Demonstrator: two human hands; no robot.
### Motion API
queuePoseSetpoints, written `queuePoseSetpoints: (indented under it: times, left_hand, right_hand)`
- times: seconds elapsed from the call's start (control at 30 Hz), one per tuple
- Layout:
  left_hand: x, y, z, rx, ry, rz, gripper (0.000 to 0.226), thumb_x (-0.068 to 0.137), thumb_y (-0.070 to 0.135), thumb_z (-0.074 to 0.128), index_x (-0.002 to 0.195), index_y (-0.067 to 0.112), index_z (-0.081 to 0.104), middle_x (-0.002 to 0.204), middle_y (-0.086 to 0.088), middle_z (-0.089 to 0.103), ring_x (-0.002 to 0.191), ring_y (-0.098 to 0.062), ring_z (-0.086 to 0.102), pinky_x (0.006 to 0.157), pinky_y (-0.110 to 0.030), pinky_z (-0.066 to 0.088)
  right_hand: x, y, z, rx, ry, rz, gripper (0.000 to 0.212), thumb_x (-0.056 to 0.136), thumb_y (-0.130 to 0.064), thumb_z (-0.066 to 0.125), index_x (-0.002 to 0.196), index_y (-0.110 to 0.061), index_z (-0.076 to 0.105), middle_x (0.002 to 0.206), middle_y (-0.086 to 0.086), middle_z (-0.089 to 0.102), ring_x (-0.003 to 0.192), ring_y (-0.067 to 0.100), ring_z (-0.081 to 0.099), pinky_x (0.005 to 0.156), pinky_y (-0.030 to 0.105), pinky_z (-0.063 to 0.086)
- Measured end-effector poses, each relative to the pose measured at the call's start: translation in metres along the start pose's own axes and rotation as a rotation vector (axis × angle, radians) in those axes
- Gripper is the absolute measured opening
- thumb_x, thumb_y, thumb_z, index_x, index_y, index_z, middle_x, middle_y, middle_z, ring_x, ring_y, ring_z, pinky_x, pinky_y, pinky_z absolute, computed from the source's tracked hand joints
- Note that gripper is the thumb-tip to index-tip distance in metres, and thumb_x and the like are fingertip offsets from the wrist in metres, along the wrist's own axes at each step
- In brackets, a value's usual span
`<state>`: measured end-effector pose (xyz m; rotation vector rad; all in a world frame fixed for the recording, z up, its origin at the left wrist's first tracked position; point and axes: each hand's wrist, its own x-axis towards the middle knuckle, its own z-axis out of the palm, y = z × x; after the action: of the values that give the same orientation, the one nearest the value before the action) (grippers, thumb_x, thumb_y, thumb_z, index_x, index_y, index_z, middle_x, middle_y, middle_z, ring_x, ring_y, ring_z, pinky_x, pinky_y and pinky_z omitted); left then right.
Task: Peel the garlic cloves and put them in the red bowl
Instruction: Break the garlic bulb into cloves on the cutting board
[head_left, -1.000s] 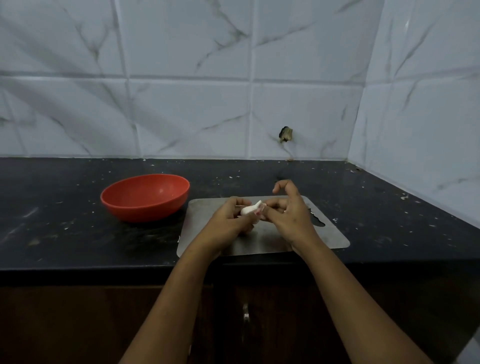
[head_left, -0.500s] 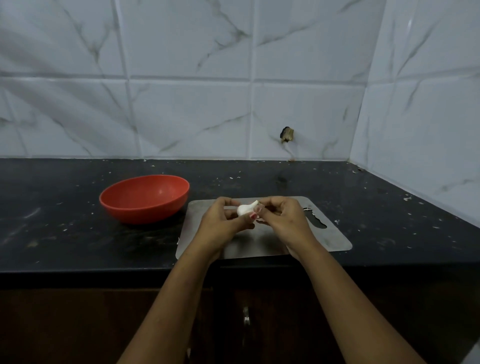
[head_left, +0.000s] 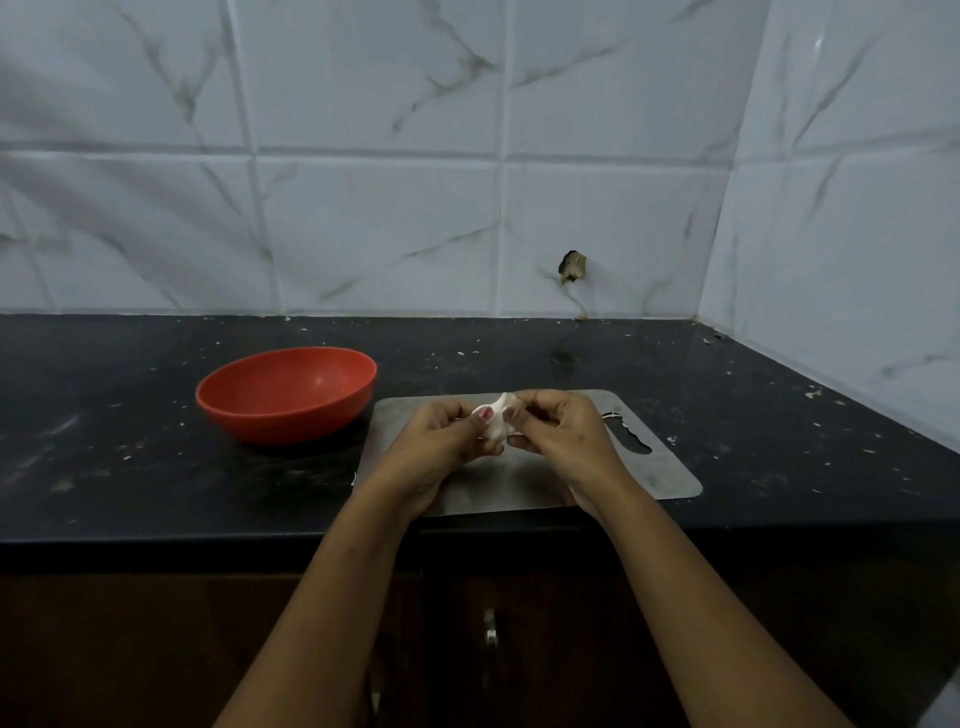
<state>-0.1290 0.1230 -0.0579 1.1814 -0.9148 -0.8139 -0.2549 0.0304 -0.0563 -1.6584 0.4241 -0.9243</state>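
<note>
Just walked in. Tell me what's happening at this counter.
A person is peeling garlic. The left hand and right hand pinch one white piece above a steel board on the black counter. The red bowl sits left of the board; no cloves show in it.

Left hand (head_left: 441, 447) and right hand (head_left: 558, 439) meet, fingers curled, pinching.
</note>
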Motion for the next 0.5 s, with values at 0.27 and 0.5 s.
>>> queuePoseSetpoints:
  times: [0.27, 0.5]
  left_hand:
    - [-0.0019, -0.0025, 0.004, 0.16, 0.051, 0.05, 0.027, 0.088, 0.009, 0.065, 0.114, 0.002, 0.06, 0.097, -0.014, 0.071, 0.08, -0.011, 0.067, 0.068, -0.019, 0.053]
    - [0.0001, -0.0033, 0.0021, 0.092, 0.127, 0.028, 0.034, 0.083, 0.01, 0.07, 0.112, 0.001, 0.055, 0.092, -0.012, 0.068, 0.074, -0.01, 0.066, 0.059, -0.015, 0.05]
  right_hand:
    - [0.0028, 0.0013, 0.006, -0.377, 0.138, -0.16, 0.008, 0.09, -0.012, 0.067, 0.094, -0.01, 0.074, 0.083, 0.003, 0.071, 0.079, 0.014, 0.068, 0.069, 0.023, 0.058]
    - [0.0021, -0.0013, 0.009, -0.153, 0.043, -0.052, 0.008, 0.094, -0.014, 0.061, 0.092, -0.015, 0.069, 0.097, 0.006, 0.071, 0.089, 0.015, 0.069, 0.067, 0.02, 0.056]
